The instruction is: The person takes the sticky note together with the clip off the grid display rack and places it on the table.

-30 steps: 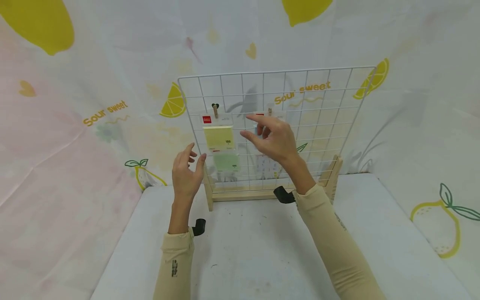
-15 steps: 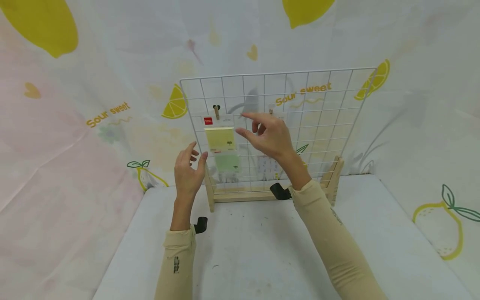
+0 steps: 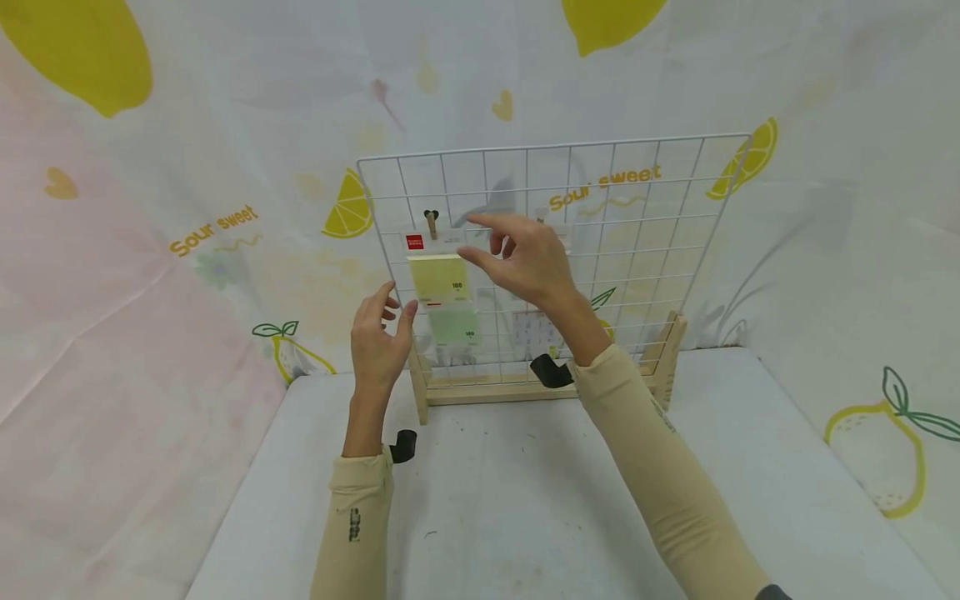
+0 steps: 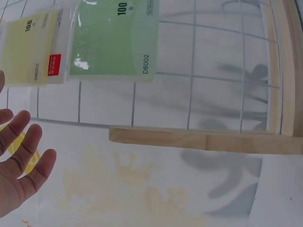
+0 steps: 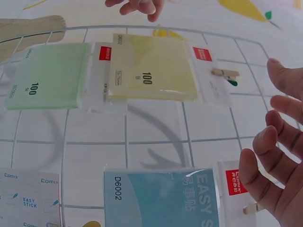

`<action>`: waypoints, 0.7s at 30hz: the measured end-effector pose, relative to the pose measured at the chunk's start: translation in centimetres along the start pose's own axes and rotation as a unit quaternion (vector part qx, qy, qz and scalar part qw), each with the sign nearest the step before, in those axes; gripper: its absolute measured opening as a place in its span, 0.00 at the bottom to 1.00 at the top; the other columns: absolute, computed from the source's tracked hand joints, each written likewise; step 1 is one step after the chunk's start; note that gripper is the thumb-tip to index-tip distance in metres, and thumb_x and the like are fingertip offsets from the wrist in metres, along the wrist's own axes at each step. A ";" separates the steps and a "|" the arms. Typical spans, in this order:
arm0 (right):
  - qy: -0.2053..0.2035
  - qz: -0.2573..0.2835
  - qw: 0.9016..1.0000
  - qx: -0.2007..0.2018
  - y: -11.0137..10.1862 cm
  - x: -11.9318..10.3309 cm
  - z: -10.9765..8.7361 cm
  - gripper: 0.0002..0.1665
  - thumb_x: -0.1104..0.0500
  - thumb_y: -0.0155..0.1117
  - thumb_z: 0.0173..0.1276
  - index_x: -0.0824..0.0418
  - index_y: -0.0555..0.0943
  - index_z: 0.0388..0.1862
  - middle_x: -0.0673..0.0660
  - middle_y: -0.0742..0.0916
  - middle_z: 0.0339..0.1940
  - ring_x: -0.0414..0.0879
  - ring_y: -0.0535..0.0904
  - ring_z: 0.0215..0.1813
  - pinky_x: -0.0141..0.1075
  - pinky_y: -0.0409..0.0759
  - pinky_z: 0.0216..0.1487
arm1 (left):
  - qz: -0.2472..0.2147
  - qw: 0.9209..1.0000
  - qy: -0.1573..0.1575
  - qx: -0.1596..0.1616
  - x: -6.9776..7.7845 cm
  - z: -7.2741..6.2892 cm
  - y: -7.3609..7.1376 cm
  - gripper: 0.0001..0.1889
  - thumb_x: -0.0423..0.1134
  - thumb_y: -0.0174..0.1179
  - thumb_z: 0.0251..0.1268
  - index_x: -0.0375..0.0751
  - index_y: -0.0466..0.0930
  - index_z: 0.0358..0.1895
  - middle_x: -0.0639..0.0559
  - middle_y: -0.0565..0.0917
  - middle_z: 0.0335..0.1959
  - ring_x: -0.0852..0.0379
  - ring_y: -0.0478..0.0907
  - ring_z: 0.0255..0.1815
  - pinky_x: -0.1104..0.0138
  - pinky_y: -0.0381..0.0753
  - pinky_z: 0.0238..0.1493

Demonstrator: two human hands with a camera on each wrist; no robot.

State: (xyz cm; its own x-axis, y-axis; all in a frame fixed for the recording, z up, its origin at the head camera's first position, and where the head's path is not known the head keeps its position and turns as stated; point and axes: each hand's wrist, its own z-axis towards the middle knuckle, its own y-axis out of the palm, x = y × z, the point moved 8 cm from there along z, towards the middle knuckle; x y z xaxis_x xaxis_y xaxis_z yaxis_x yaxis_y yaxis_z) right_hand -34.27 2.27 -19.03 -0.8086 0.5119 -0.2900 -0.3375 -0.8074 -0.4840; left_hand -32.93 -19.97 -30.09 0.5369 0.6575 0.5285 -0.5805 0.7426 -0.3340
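My left hand is raised at the left edge of the wire grid, fingers loosely bent and holding nothing. In front of the grid's middle, my right hand has thumb and forefinger spread apart, with nothing between them. Its fingertips point toward a yellow sticky-note pack, which a small wooden clothespin pins to the grid. Just below hangs a green sticky-note pack. In the right wrist view, a blue sticky-note pack hangs beside my right fingers; my hand mostly hides it in the head view.
A patterned pack marked Easy Stick hangs alongside the blue one. The grid stands in a wooden base at the back of a white table. A lemon-print cloth covers the wall behind.
My right hand has moved left and slightly up, from in front of the blue pack toward the yellow pack. My left hand has stayed almost in place.
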 end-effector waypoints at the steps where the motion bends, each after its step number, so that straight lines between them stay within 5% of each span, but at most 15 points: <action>1: 0.001 -0.001 1.000 -0.002 0.1 0.0 0.1 0.26 0.47 0.74 0.61 0.58 0.85 0.55 0.50 0.78 0.21 0.46 0.77 0.25 0.35 0.71 0.27 | -0.001 1.000 0.001 0.001 0.0 0.0 0.0 0.23 0.40 0.65 0.67 0.30 0.76 0.60 0.38 0.80 0.39 0.42 0.76 0.39 0.52 0.75 0.40; 21: 0.029 -0.016 0.998 -0.053 1.1 0.1 1.5 0.26 0.48 0.71 0.65 0.57 0.83 0.59 0.53 0.82 0.26 0.46 0.78 0.28 0.37 0.74 0.31 | -0.012 1.000 -0.001 0.002 -0.2 0.3 0.7 0.24 0.40 0.66 0.66 0.30 0.76 0.60 0.37 0.80 0.39 0.40 0.78 0.37 0.47 0.78 0.40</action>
State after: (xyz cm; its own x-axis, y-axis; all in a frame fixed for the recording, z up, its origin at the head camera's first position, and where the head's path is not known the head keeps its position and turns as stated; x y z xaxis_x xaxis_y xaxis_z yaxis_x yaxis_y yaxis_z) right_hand -35.46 1.02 -18.31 -0.7676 0.5563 -0.3184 -0.3085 -0.7561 -0.5772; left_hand -33.65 -19.61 -30.25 0.5505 0.6387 0.5376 -0.5690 0.7583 -0.3182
